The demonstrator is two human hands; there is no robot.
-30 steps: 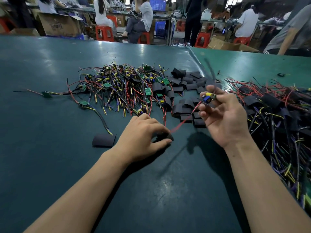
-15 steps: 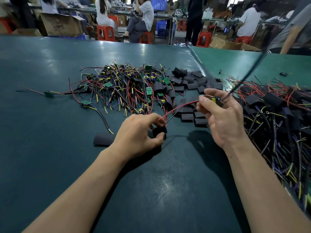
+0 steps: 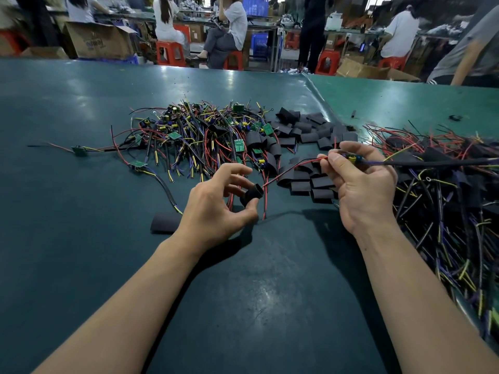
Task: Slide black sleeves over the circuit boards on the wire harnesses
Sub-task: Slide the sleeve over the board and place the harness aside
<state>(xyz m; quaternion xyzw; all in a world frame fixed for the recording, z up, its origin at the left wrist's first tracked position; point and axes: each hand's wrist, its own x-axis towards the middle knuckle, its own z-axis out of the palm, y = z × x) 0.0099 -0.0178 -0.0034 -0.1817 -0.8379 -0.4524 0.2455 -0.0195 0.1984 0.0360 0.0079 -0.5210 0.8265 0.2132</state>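
A black sleeve (image 3: pixel 252 195) sits pinched between the thumb and fingers of the left hand (image 3: pixel 216 209), held just above the green surface (image 3: pixel 81 238) with its open mouth turned toward the right. The red and black lead wires (image 3: pixel 294 168) of one harness run from that mouth up to the right hand (image 3: pixel 361 184), whose thumb and fingers pinch the harness at its circuit board (image 3: pixel 351 158); only the yellow and blue parts on the board show past the fingertips. The harness's dark cable (image 3: pixel 432 161) trails off to the right. The step in hand looks like threading: the leads seem to be at or just inside the sleeve, though whether they pass fully through cannot be told. Next, the sleeve needs drawing along the wires toward the board, with the mouth kept open so the components do not catch. Beyond lie a heap of unsleeved harnesses (image 3: pixel 194 139), a pile of loose sleeves (image 3: pixel 305 130), a lone flat sleeve (image 3: pixel 164 222) beside the left wrist, and a heap of sleeved harnesses (image 3: pixel 445 190) to the right.
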